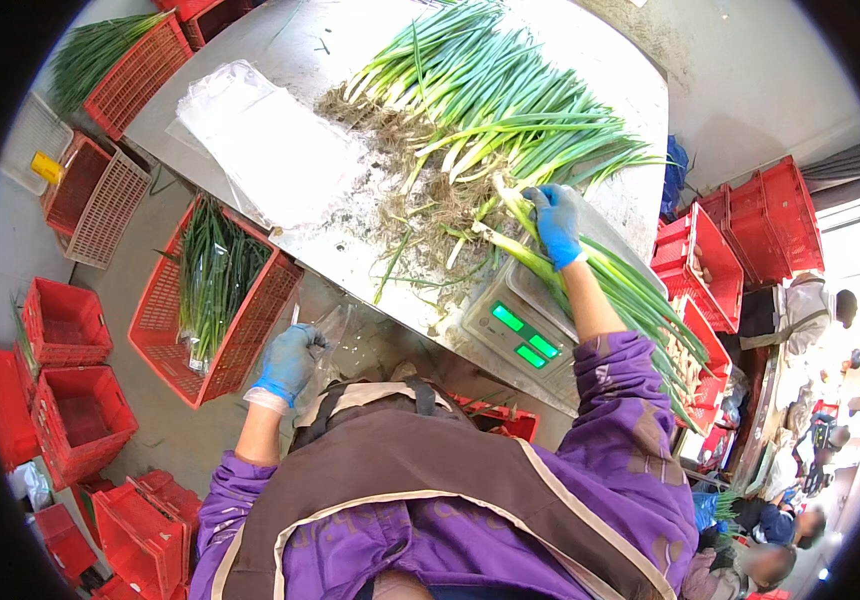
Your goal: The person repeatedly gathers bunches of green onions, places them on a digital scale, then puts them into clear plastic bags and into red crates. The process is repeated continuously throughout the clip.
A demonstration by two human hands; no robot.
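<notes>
My right hand [556, 223], in a blue-grey glove, grips a few spring onions [617, 274] near their white, rooty ends. Their long green leaves run under my forearm, over the digital scale [486, 315] with its lit green display, and past the table's edge. In my left hand [289, 366], gloved too, is a clear plastic bag [336, 334], hanging in front of the table edge. A large heap of spring onions [475, 82] lies beyond my right hand, roots towards me. To its left is a stack of clear plastic bags [272, 150].
Soil and loose roots [430, 210] litter the metal table [152, 112]. Below its left edge, a red crate [250, 322] holds bagged spring onions [216, 277]. More red crates [74, 412] stand at left; others [700, 255] stand at right. Several people [767, 566] are at the far right.
</notes>
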